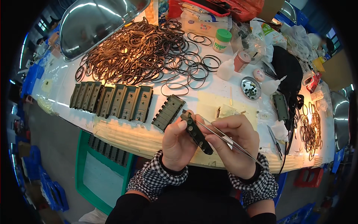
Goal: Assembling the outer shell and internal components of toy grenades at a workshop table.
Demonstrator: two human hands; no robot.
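My left hand [172, 146] grips a dark green toy vehicle part [194, 133] with small round wheels along its side, tilted down to the right. In my right hand [240, 143] is a pair of metal tweezers [228, 140], its tips close to the part's upper end; I cannot tell if they touch it. Just beyond my left hand lies a separate olive-green ribbed part [168, 112]. Further left, several olive-green trough-shaped parts [126, 102] stand side by side in a row. A small metal dish [250, 89] with tiny dark green pieces sits beyond my right hand.
Dark rubber-like loops [130, 52] are heaped at the back left, beside a clear dome cover [97, 26]. A green-capped jar [222, 40] stands behind. Another pair of tweezers [275, 142] and a black bag [285, 65] lie right. Below the table edge is a green crate [100, 175].
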